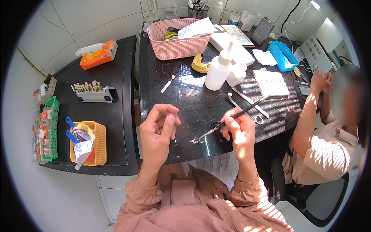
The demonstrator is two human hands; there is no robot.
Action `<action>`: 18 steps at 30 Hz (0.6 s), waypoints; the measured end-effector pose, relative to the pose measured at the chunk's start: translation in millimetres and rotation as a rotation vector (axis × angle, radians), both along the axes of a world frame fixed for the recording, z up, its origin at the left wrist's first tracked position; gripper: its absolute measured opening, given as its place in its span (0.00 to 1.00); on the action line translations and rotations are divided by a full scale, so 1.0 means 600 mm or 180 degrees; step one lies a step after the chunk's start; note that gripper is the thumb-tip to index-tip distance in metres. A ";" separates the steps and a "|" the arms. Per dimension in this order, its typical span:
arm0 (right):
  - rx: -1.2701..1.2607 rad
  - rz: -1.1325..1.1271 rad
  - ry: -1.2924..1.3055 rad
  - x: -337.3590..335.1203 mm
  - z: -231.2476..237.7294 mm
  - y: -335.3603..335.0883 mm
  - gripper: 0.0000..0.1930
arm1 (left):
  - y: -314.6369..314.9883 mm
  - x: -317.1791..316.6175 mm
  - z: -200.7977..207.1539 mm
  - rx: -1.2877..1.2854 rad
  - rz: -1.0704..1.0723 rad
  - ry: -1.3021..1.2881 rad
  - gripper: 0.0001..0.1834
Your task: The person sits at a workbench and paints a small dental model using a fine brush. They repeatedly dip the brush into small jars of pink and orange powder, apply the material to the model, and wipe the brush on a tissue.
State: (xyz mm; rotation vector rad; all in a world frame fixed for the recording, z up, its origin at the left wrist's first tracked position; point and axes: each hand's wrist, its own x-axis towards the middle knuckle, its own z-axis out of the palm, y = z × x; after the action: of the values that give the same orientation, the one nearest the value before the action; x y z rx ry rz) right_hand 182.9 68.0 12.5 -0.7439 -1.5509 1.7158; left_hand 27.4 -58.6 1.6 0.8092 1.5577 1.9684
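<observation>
My right hand point(239, 133) grips a slim dark-handled brush point(219, 127) like a pen. Its tip points down-left at a small patch of white material point(194, 140) on the black tabletop. My left hand point(159, 129) hovers left of the brush, fingers curled in and thumb against them, nothing visible inside. Beyond my right hand lie a clamp with finger rings point(258, 119), a small tooth-shaped piece point(230, 94) at its far end, and a flat metal instrument point(251, 102). A single tooth shade tab point(167, 84) rests past my left hand.
Behind stand a white bottle point(217, 75), a yellow dental model point(199, 65), a pink basket point(179, 47) and a white palette point(271, 84). Leftward are a tooth shade guide point(94, 94), a yellow basket point(101, 143) and a green basket point(53, 129). Another person point(322, 147) sits at right.
</observation>
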 end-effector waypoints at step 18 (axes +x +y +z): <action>0.0176 -0.0300 -0.0197 0.011 0.000 -0.004 0.03 | 0.000 -0.001 -0.002 -0.0005 -0.0004 0.0050 0.06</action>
State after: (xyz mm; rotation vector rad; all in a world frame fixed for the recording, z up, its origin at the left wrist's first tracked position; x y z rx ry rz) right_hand 189.5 65.9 12.6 -0.8357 -1.5731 1.5888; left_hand 27.0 -58.8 0.3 0.8267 1.5673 1.9642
